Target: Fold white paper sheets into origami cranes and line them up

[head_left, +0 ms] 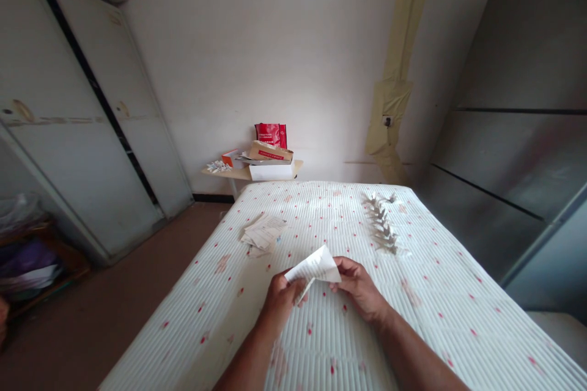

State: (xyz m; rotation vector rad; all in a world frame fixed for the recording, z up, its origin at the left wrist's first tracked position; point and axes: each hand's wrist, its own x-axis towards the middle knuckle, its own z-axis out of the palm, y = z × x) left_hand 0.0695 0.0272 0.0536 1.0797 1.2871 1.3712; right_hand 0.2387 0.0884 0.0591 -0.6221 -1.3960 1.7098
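Observation:
A folded white sheet of paper is held above the bed between both hands. My left hand pinches its lower left corner. My right hand grips its right edge. The paper forms a rough triangle with its peak pointing away from me. Beneath the hands lies the white ribbed bedcover with small red marks.
A loose stack of paper sheets lies on the bed to the far left. A row of several folded paper figures runs along the far right. A small table with boxes stands by the wall. Grey cabinets line the left.

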